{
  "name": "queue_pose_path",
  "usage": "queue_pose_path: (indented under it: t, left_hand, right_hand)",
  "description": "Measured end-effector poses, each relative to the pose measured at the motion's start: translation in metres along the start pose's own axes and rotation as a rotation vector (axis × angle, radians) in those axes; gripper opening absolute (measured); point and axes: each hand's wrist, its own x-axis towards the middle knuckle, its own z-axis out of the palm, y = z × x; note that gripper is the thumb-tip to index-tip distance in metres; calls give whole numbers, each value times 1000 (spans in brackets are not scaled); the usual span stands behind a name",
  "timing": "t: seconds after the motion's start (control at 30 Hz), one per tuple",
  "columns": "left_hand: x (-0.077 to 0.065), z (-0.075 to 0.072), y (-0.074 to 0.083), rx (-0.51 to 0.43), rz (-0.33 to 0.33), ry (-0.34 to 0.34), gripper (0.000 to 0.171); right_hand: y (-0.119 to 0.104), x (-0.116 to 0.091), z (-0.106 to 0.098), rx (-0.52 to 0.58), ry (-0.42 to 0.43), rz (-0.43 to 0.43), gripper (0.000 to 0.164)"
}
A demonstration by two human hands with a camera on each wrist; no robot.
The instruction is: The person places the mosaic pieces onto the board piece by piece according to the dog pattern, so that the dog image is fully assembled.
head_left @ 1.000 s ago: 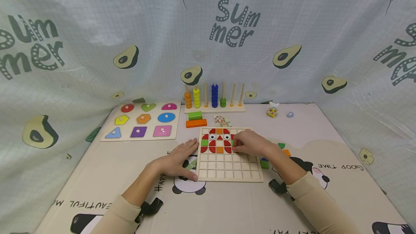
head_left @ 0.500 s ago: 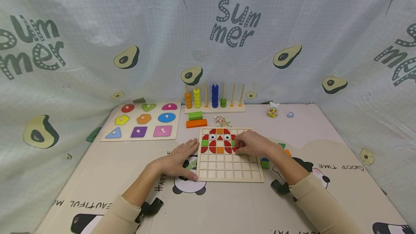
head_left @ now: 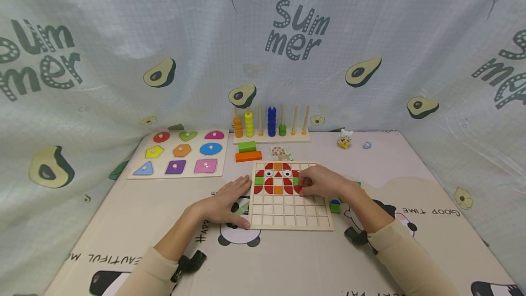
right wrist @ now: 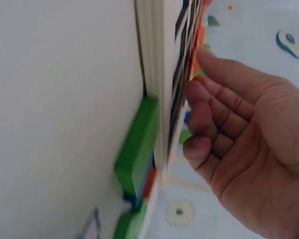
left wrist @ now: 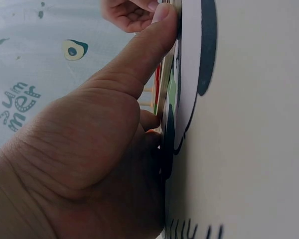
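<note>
A wooden grid board (head_left: 283,220) lies on the table, its upper cells filled with red, green, orange and eye-patterned tiles. My left hand (head_left: 228,201) lies spread along the board's left edge; in the left wrist view the thumb (left wrist: 139,55) reaches to the edge. My right hand (head_left: 322,182) is over the board's right part, fingers loosely curled, fingertips right at a red rounded tile (head_left: 297,189) and a green tile (head_left: 295,181). In the right wrist view a gap shows between right thumb and index finger, with nothing visible in it.
Beyond the board are a picture card (head_left: 281,153), orange block (head_left: 248,156), green block (head_left: 247,146) and peg stand with beads (head_left: 271,140). A shape puzzle (head_left: 197,154) sits at back left. Small blocks (head_left: 335,207) lie beside the board's right edge. A figurine (head_left: 344,139) stands back right.
My right hand has shifted slightly to the right, and more of the red rounded tile and the green tile beside its fingertips now shows. The left hand and the board have stayed put.
</note>
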Motion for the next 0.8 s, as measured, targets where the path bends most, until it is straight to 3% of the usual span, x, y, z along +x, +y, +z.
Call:
queue_pose_path:
  t: [0.2,0.4,0.57,0.8]
  left_hand:
    - [0,0,0,-4,5,4,119]
    - [-1,-1,1,-3,6,5,118]
    - [-1,0,1,5,4,6,118]
    - [-2,0,2,-1,11,7,118]
  right_hand:
    - [18,-27,-26,85,129,-12,30]
    - [56,-59,-47,126,260,62,41]
    - [85,-75,-53,158,231,138,40]
    - [111,-90,-50,223,59,198,34]
